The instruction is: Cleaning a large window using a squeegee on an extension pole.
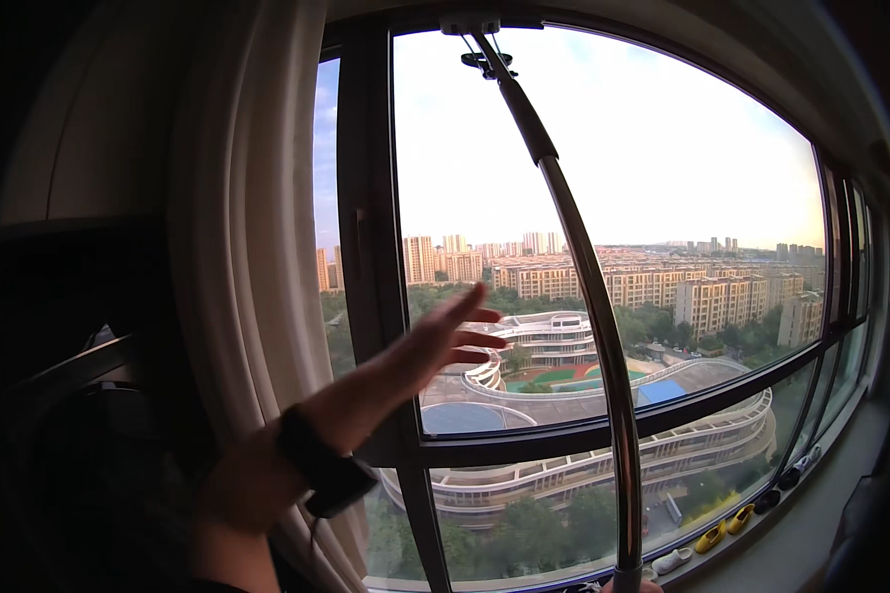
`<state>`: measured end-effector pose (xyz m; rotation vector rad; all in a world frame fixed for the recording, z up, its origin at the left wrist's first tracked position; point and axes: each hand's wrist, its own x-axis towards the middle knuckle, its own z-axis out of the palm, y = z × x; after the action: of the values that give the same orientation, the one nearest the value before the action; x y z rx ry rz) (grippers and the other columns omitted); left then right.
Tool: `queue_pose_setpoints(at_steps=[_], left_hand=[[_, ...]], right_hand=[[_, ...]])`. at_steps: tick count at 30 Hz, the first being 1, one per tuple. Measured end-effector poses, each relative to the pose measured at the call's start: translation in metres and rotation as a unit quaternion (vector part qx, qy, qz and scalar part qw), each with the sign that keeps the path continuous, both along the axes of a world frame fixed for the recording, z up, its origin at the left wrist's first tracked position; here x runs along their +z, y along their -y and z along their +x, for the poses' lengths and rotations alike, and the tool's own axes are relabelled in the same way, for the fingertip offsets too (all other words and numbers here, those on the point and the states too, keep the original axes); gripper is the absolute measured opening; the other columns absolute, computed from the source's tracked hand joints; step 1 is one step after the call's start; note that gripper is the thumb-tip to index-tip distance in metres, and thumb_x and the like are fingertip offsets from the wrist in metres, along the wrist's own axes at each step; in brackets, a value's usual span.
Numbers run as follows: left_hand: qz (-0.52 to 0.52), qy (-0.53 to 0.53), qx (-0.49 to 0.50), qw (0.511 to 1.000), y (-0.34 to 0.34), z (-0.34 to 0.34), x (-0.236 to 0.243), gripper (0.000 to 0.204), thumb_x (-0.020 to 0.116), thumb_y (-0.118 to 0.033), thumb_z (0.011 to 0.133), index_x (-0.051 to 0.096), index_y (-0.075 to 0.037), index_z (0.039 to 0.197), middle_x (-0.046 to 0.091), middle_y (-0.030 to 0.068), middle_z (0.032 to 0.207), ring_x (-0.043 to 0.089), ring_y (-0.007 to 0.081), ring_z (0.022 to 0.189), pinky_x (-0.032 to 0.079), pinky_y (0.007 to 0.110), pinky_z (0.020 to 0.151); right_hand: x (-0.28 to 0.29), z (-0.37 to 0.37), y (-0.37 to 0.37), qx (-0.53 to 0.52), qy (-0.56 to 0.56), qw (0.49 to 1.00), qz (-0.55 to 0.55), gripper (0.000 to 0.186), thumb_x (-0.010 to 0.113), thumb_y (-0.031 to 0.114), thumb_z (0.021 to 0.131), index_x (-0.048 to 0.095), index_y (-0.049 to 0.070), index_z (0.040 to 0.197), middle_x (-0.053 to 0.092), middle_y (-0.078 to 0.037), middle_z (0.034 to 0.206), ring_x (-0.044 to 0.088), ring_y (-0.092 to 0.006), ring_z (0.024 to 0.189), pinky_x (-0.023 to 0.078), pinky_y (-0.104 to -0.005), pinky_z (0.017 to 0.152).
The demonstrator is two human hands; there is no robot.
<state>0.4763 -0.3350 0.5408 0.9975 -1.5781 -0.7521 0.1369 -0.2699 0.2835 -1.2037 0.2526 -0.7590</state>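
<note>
My left hand [440, 341] is raised in front of the window, fingers apart and holding nothing, slightly blurred, with a black device [331, 465] strapped to the wrist. Just to its right is a long steel pole [593, 277] with a black sleeve, running up to a squeegee-like head [470, 28] with a black fitting at the top of the dark window frame [366, 247]. My right hand [641, 585] is mostly cut off at the lower edge, wrapped round the pole's lower end.
A pale curtain [247, 247] hangs at the left, beside dark cabinetry [89, 158]. Yellow shoes [712, 534], white ones [672, 559] and dark ones line the sill [811, 514] at lower right. Outside are apartment blocks, trees and a curved white building.
</note>
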Motion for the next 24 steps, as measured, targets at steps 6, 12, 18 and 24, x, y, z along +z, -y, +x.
queue_pose_setpoints(at_steps=[6,12,18,24], left_hand=[[-0.100,-0.027,-0.135,0.985,0.027,-0.106,0.000,0.103,0.053,-0.067,0.077,0.013,0.004,0.139,0.048,0.0216,0.122,0.058,0.0285,0.105,0.050,0.038,0.087],[-0.118,-0.078,-0.212,0.967,-0.007,-0.150,0.006,0.086,0.053,-0.050,0.087,0.012,0.005,0.138,0.057,0.0206,0.104,0.064,0.0266,0.090,0.055,0.035,0.079],[-0.022,-0.061,-0.363,0.930,-0.043,-0.218,-0.032,0.077,0.034,-0.057,0.091,0.014,-0.003,0.142,0.050,0.0218,0.120,0.056,0.0311,0.108,0.046,0.045,0.092],[-0.105,-0.267,-0.227,0.931,-0.058,-0.307,-0.003,0.060,0.056,-0.032,0.090,0.012,-0.012,0.125,0.047,0.0140,0.101,0.064,0.0262,0.083,0.059,0.042,0.063]], right_hand=[[0.030,-0.021,-0.022,0.046,0.008,0.999,-0.008,0.034,0.049,0.036,0.093,0.046,0.002,0.098,0.043,-0.004,0.061,0.040,-0.0109,0.039,0.033,-0.0238,0.033],[0.096,-0.109,-0.067,0.001,-0.053,0.998,-0.019,0.040,0.049,0.038,0.093,0.044,0.000,0.101,0.040,-0.003,0.054,0.039,-0.0114,0.036,0.033,-0.0246,0.030],[0.147,-0.188,-0.110,-0.115,-0.095,0.987,-0.058,0.045,0.053,0.042,0.090,0.046,-0.002,0.098,0.039,-0.002,0.049,0.035,-0.0086,0.030,0.027,-0.0228,0.024],[0.135,-0.183,-0.077,-0.031,-0.077,0.995,-0.058,0.036,0.045,0.036,0.095,0.047,0.000,0.101,0.041,-0.001,0.055,0.036,-0.0072,0.033,0.028,-0.0210,0.027]])
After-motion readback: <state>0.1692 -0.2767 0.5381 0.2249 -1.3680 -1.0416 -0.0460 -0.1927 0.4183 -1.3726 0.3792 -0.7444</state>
